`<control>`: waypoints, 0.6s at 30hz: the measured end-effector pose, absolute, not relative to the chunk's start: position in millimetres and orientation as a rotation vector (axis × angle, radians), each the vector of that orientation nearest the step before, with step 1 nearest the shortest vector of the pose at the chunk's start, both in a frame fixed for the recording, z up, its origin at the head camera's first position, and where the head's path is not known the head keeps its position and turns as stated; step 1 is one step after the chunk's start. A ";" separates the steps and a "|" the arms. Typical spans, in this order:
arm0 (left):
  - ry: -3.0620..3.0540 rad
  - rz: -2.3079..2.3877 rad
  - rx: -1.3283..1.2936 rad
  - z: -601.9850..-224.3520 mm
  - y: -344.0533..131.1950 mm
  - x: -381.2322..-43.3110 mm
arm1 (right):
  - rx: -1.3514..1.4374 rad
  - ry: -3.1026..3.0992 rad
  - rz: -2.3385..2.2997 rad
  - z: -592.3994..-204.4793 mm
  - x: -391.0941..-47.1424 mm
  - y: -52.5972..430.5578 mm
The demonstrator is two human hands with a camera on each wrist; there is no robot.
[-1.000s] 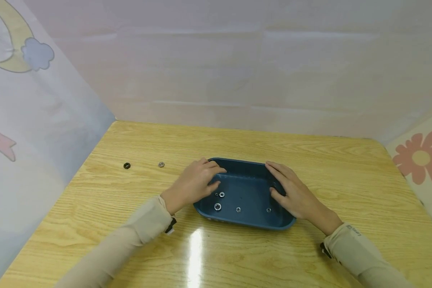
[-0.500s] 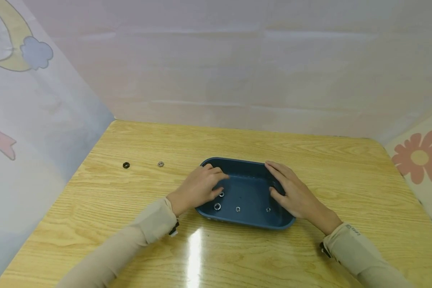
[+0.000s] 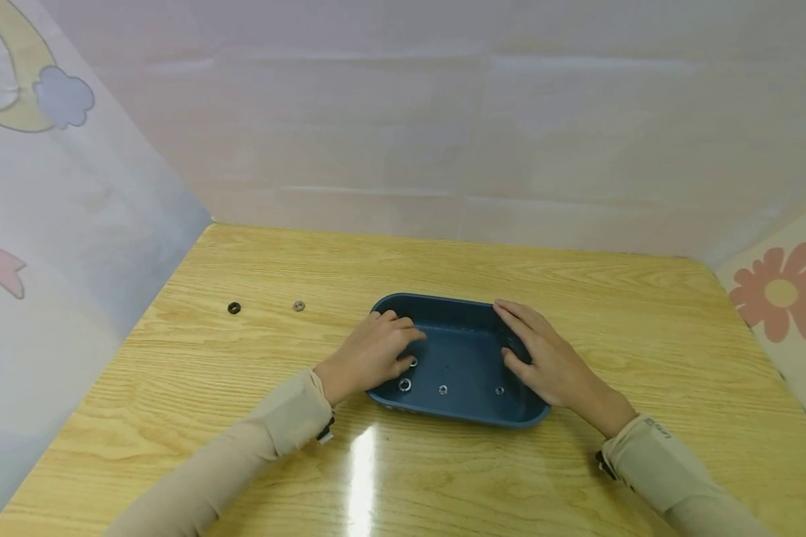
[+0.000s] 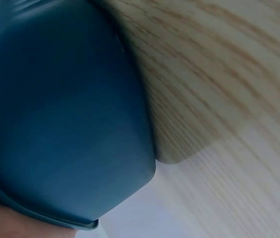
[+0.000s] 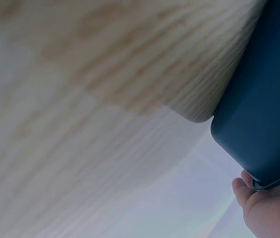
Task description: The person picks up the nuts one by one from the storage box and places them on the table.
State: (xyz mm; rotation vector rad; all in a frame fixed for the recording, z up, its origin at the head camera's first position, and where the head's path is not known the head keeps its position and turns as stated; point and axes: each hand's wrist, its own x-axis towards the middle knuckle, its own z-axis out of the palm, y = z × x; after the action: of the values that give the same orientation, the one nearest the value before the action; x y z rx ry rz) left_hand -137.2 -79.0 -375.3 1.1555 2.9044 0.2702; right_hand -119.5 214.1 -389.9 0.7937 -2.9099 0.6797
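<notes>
A dark blue plastic tub (image 3: 473,362) with rounded corners stands on the wooden table, with several metal nuts on its floor. My left hand (image 3: 376,347) reaches over the tub's left rim. Its bent fingers and thumb are inside, apart from each other. Beside the thumb is a nut (image 3: 413,362), partly covered, and a larger nut (image 3: 405,385) lies nearer me. My right hand (image 3: 544,358) holds the tub's right end, thumb inside and fingers over the far right rim. Both wrist views show the tub's outer wall (image 4: 80,129), with the right fingers (image 5: 241,193) past the rim.
To the left of the tub, a black nut (image 3: 233,307) and a silver nut (image 3: 298,306) lie on the table (image 3: 175,388). Two small nuts sit near the tub's front wall, one of them a silver nut (image 3: 500,391) at right. Cloth-like walls (image 3: 443,134) border the table.
My left hand has moved slightly right, deeper into the tub, and its thumb now covers a tiny nut seen earlier. The right hand has stayed on the tub.
</notes>
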 end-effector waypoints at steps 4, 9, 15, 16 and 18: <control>2.902 0.249 1.147 -376.3 -78.6 -137.9 | 0.795 -2.907 0.687 -389.8 -119.9 214.0; 2.908 0.172 1.147 -376.9 -77.1 -137.4 | 0.796 -2.905 0.686 -389.6 -120.1 214.6; 2.906 0.074 1.142 -376.4 -75.3 -134.9 | 0.800 -2.899 0.682 -389.9 -120.0 214.6; 2.906 0.060 1.143 -376.5 -75.2 -134.6 | 0.800 -2.898 0.682 -390.0 -119.9 214.6; 2.913 0.035 1.150 -376.9 -75.1 -134.2 | 0.799 -2.899 0.681 -390.1 -119.8 214.4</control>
State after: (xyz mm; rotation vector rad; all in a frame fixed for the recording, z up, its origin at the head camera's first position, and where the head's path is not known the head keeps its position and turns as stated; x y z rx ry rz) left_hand -134.2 -75.1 -376.9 1.1504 2.9125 0.0348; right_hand -119.8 214.4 -390.1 0.7991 -2.8991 0.6814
